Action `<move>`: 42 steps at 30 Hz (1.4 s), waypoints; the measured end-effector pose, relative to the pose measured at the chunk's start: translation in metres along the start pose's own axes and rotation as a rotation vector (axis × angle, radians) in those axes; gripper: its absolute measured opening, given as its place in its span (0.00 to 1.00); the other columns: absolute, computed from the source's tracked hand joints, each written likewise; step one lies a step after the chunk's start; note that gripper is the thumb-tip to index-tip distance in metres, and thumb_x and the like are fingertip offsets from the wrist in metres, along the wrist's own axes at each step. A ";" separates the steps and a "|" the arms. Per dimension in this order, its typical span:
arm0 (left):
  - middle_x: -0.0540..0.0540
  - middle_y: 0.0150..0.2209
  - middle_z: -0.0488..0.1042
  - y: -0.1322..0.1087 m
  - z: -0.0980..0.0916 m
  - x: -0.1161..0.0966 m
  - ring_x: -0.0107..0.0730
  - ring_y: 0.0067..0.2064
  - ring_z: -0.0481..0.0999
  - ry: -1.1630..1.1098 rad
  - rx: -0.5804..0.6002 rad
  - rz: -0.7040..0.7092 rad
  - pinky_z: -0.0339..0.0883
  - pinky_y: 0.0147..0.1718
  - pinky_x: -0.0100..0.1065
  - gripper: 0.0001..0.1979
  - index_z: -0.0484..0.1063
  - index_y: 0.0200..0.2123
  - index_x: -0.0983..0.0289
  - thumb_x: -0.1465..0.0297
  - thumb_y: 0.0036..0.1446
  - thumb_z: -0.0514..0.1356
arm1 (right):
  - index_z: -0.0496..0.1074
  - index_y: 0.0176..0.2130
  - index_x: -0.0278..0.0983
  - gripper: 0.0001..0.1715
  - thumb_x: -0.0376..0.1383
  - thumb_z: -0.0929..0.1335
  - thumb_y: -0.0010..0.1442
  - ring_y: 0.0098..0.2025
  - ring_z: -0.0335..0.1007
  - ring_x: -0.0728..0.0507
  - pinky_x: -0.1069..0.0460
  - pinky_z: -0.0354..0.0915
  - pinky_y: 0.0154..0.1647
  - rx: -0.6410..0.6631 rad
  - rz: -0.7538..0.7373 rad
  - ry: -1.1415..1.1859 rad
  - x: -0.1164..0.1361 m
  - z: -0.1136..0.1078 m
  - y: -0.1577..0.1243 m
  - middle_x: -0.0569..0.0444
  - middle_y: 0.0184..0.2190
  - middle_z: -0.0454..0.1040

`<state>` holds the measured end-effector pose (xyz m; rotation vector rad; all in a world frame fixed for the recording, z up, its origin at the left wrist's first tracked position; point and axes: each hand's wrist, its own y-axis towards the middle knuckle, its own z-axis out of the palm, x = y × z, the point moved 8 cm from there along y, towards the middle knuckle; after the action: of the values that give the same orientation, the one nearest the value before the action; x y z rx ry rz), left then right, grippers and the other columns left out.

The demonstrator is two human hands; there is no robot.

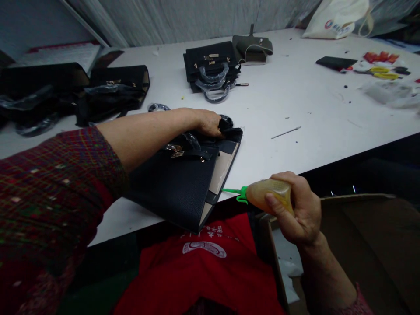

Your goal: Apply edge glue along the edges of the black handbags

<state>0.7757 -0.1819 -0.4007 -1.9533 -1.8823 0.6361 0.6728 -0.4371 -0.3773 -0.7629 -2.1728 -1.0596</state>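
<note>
A black leather bag lies at the table's front edge, its side opened to show a beige inner strip. My left hand reaches across it and grips the black material at its far corner; the fingertips are partly hidden. In my right hand is a squeeze bottle of yellowish liquid, tilted sideways. Its green nozzle points left, with the tip at the lower end of the beige strip. Gold-coloured fittings and a plastic-wrapped handle show on the bag's upper part.
Other black bags stand at the left and back middle, beside an olive piece. A thin metal tool lies right of my bag. Yellow-handled scissors and a white cloth bag are far right. A cardboard box stands below the table.
</note>
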 end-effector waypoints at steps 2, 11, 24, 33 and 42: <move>0.58 0.47 0.80 -0.001 0.000 0.001 0.45 0.54 0.74 -0.011 0.002 -0.019 0.64 0.56 0.36 0.28 0.75 0.56 0.59 0.52 0.57 0.57 | 0.68 0.51 0.39 0.17 0.38 0.71 0.63 0.31 0.69 0.49 0.53 0.65 0.29 0.008 0.007 0.015 -0.001 0.000 -0.001 0.55 0.39 0.73; 0.57 0.51 0.79 -0.002 0.000 0.001 0.48 0.56 0.73 -0.023 0.008 -0.046 0.63 0.59 0.39 0.29 0.74 0.58 0.56 0.51 0.56 0.58 | 0.69 0.51 0.38 0.17 0.37 0.70 0.63 0.31 0.70 0.48 0.53 0.66 0.28 -0.007 0.010 0.071 0.001 -0.004 -0.002 0.53 0.39 0.74; 0.57 0.47 0.80 0.000 0.000 0.003 0.46 0.54 0.74 -0.007 -0.012 -0.030 0.64 0.55 0.36 0.27 0.76 0.55 0.55 0.50 0.55 0.58 | 0.68 0.46 0.38 0.12 0.42 0.68 0.65 0.27 0.69 0.49 0.53 0.65 0.27 0.080 0.130 -0.012 -0.005 0.007 0.001 0.56 0.32 0.73; 0.57 0.49 0.79 0.011 0.004 0.009 0.46 0.52 0.74 0.028 -0.024 -0.019 0.64 0.53 0.35 0.29 0.75 0.55 0.56 0.48 0.56 0.57 | 0.70 0.45 0.39 0.13 0.45 0.68 0.66 0.28 0.70 0.48 0.54 0.65 0.26 0.054 0.253 0.085 -0.014 0.011 -0.004 0.58 0.30 0.74; 0.61 0.50 0.78 0.016 0.007 0.009 0.42 0.47 0.75 0.113 -0.037 0.035 0.65 0.50 0.35 0.31 0.75 0.54 0.61 0.47 0.58 0.53 | 0.70 0.47 0.39 0.14 0.44 0.68 0.66 0.27 0.70 0.47 0.52 0.65 0.26 -0.030 0.236 0.035 -0.013 0.003 -0.011 0.56 0.31 0.74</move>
<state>0.7853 -0.1746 -0.4161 -2.0052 -1.8078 0.4934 0.6724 -0.4436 -0.3931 -0.9802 -1.9841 -0.9779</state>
